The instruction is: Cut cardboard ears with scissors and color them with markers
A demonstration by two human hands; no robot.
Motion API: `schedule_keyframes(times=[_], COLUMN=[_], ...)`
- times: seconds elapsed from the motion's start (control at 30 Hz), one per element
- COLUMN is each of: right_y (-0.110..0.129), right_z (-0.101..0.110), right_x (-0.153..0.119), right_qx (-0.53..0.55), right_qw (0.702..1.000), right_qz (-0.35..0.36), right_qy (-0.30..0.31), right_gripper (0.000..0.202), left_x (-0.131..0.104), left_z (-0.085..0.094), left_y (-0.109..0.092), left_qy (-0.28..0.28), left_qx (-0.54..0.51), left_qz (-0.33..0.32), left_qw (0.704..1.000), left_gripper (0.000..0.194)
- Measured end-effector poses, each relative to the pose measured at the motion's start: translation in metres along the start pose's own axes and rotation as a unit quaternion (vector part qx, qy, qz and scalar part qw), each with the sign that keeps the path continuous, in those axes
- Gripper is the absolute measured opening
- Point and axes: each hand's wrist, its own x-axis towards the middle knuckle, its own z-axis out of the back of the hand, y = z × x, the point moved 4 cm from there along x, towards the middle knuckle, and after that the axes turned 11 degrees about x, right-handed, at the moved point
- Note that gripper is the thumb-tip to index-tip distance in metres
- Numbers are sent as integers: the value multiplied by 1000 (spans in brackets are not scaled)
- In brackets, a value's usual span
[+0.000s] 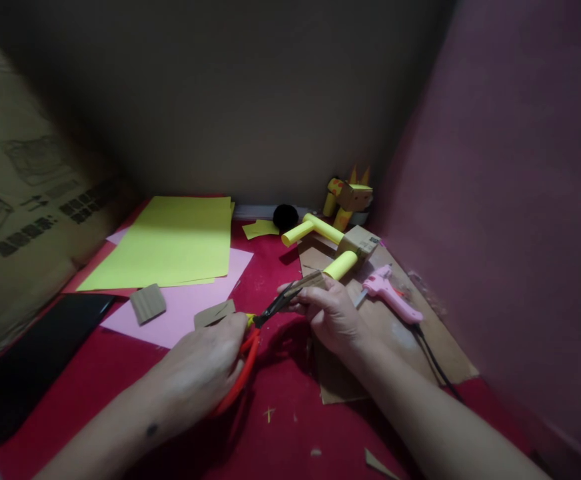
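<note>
My left hand [220,357] is closed round the handles of a pair of scissors [243,373] with red loops and dark blades. The blades point up and right, their tips at a small piece of brown cardboard [306,283]. Pinched in the fingers of my right hand [333,317] is that cardboard piece. Just beyond my right hand lies a yellow paper-tube shape [325,230] joined to a small cardboard box [359,243]. A loose cardboard piece [214,313] rests beside my left hand, and a square one [148,304] lies farther left.
Yellow sheets [170,240] overlap pink paper [180,310] on the red table [280,427]. A pink glue gun [393,297] with a cord lies on a cardboard sheet [440,340]. Behind stand a yellow-and-cardboard animal figure [353,197] and a black round object [285,217]. A dark flat panel [40,360] lies left.
</note>
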Motion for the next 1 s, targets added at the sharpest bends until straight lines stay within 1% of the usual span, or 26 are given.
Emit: schedule_keyframes(times=[0.27, 0.43, 0.6, 0.73, 1.0], right_y=[1, 0, -1, -1, -3], right_z=[-1, 2, 2, 2, 4], right_x=[0, 1, 1, 0, 2], right_qx=[-2, 7, 2, -6, -3], right_qw=[1000, 1000, 1000, 1000, 1000], right_qz=[-2, -9, -13, -7, 1], right_qy=[1, 10, 5, 2, 0], right_gripper=[11, 12, 10, 10, 9], left_x=[0, 1, -2, -2, 1], left_z=[0, -1, -1, 2, 0], left_y=[1, 1, 1, -1, -2], left_qy=[10, 16, 23, 22, 28], left_qx=[-26, -21, -20, -18, 0], left_qz=[-7, 3, 3, 2, -7], left_qw=[1000, 1000, 1000, 1000, 1000], left_gripper=[18, 18, 20, 19, 19])
